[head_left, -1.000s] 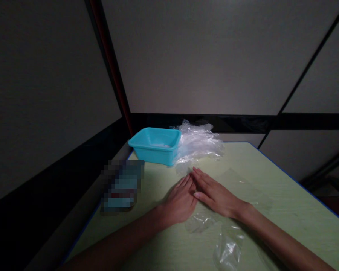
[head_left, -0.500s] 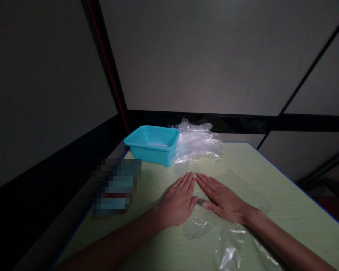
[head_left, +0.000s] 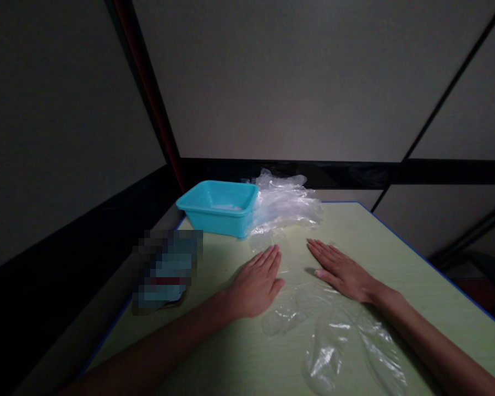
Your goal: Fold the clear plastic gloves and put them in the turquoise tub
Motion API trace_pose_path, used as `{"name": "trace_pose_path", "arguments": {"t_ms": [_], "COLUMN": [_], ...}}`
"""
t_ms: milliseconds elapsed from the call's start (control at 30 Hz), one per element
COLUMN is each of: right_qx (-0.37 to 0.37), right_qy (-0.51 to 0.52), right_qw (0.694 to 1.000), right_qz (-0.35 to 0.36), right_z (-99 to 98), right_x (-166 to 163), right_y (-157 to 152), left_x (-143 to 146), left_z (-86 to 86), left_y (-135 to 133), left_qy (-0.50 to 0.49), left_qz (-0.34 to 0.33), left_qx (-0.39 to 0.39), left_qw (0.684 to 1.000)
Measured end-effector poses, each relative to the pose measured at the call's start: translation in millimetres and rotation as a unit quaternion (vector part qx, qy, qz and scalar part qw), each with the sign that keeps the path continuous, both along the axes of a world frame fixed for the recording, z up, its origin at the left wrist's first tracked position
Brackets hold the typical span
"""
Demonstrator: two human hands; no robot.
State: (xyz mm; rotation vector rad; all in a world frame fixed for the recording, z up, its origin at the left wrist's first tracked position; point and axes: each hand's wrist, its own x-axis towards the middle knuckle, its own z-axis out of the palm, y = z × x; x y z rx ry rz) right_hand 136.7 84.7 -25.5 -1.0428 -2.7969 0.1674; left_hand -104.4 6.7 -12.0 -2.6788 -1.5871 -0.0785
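My left hand (head_left: 256,283) lies flat, palm down, fingers together and stretched out, on a clear plastic sheet (head_left: 334,330) spread over the pale green table (head_left: 416,275). My right hand (head_left: 342,270) also lies flat and open on the same sheet, a hand's width to the right. Neither hand grips anything. The sheet is thin and wrinkled, and runs from under both palms toward the near edge.
A turquoise plastic tub (head_left: 218,206) stands at the table's far left corner. A crumpled heap of clear plastic (head_left: 282,201) lies against its right side. A blurred-out object (head_left: 165,269) sits at the left edge. Grey partition walls close in behind and left.
My two hands, which touched at the fingertips, have slid apart sideways across the plastic sheet. The sheet now lies flatter and more of it shows between them.
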Motion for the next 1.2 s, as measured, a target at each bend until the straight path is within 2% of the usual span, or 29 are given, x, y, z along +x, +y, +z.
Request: {"name": "trace_pose_path", "arguments": {"t_ms": [300, 533, 633, 767, 867, 967, 1067, 1200], "right_qx": [0.011, 0.021, 0.023, 0.026, 0.029, 0.026, 0.022, 0.029], "right_qy": [0.002, -0.003, -0.005, -0.002, 0.001, -0.001, -0.004, -0.013], "right_qw": [0.998, 0.997, 0.997, 0.997, 0.997, 0.997, 0.997, 0.997], "right_qz": [-0.061, -0.079, -0.078, -0.073, -0.073, -0.076, -0.079, -0.077], "right_z": [-5.6, -4.3, -4.5, -6.0, -5.4, -3.2, -1.4, -1.1], "right_x": [-3, -5, -5, -5, -6, -7, -8, -9], "right_y": [-3, -4, -3, -2, -3, -4, -5, -5], "left_x": [-15, -17, -14, 8, 31, 43, 43, 37], "left_z": [1.1, -0.8, 6.8, 18.8, 17.3, 7.7, 1.0, 1.0], "left_y": [30, 34, 26, -3, -29, -47, -52, -53], "left_qy": [0.004, -0.008, -0.024, -0.056, -0.068, -0.07, -0.054, -0.039], "left_qz": [-0.074, -0.073, -0.042, 0.053, 0.031, -0.002, 0.005, 0.015], "left_qx": [-0.011, -0.002, 0.009, 0.017, 0.018, 0.009, -0.012, -0.027], "left_qw": [0.997, 0.997, 0.999, 0.997, 0.997, 0.998, 0.998, 0.999]}}
